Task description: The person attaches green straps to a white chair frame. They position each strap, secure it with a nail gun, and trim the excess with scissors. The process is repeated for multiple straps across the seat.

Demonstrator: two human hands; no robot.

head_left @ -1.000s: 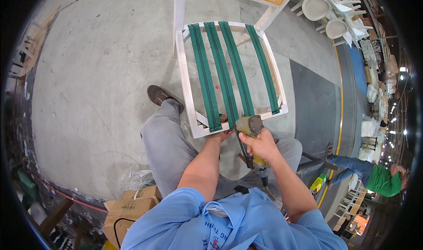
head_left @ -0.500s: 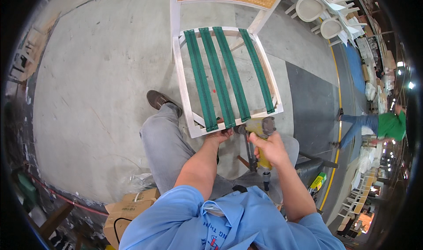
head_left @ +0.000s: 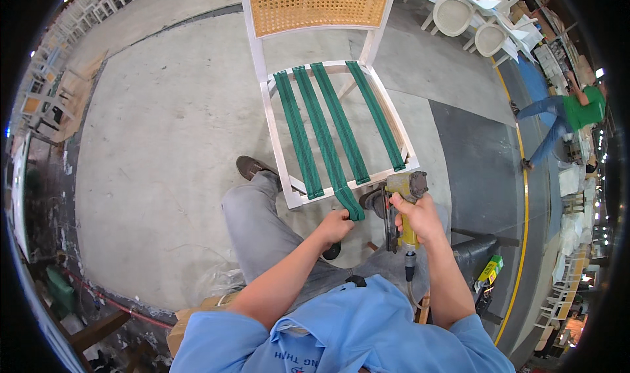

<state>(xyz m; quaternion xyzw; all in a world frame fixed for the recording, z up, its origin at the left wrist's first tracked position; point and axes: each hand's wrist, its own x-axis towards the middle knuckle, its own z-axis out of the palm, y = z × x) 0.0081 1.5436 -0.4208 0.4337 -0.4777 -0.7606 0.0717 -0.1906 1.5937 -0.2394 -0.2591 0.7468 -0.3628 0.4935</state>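
Observation:
A pale wooden chair frame [head_left: 274,136] stands in front of me, its seat strung front to back with several green webbing straps. The second strap from the left, a webbing strap [head_left: 353,205], runs past the front rail and hangs toward me. Its folded end is pinched in my left hand [head_left: 336,227], just short of the rail. Around the handle of a yellow pneumatic stapler [head_left: 399,184] my right hand [head_left: 421,220] is wrapped. The stapler is upright, close to the front right corner of the seat, with a hose at its base.
The chair's cane backrest [head_left: 315,8] rises at the far side. White chairs [head_left: 453,15] are stacked at the far right. A person in a green shirt [head_left: 584,110] walks on the right, beyond a yellow floor line [head_left: 523,222]. A cardboard box [head_left: 180,320] is at my lower left.
My left hand has drawn back from under the front rail, and the second strap's end now extends toward me. The stapler has moved slightly right. The person in green has moved farther away.

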